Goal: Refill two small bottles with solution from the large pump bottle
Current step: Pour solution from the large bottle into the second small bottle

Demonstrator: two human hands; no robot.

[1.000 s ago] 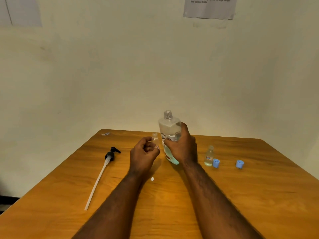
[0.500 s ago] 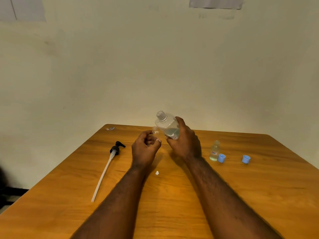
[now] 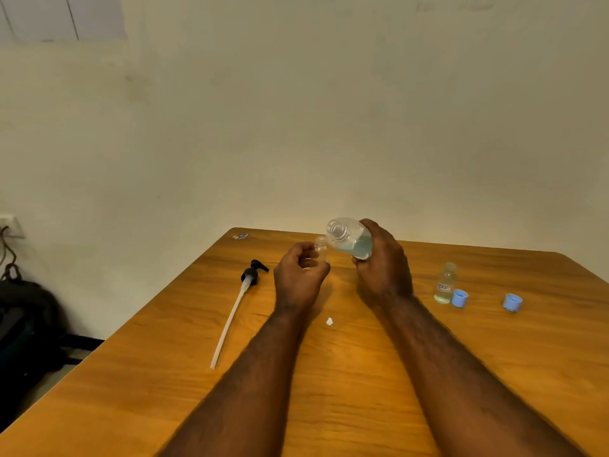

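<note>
Left hand (image 3: 298,278) pinches small bottle (image 3: 320,247); right hand (image 3: 382,268) grips tilted large bottle (image 3: 351,240). Risk: wide mouth overshoots narrow neck, spills.

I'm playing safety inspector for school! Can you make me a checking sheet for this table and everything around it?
Surface: wooden table, no puddle visible.
Job's things: large bottle, pump off, tilted toward the small bottle; second small bottle upright, uncapped, holding pale liquid; blue cap beside it; second blue cap farther right; pump lying flat on the left.
Clutter: white scrap between the forearms; tiny wrapper at the far corner.
Grips: left hand holds the small bottle; right hand holds the large bottle.
Cables: cord hanging by the wall socket.
Surroundings: dark bag on the floor; plain wall.
</note>
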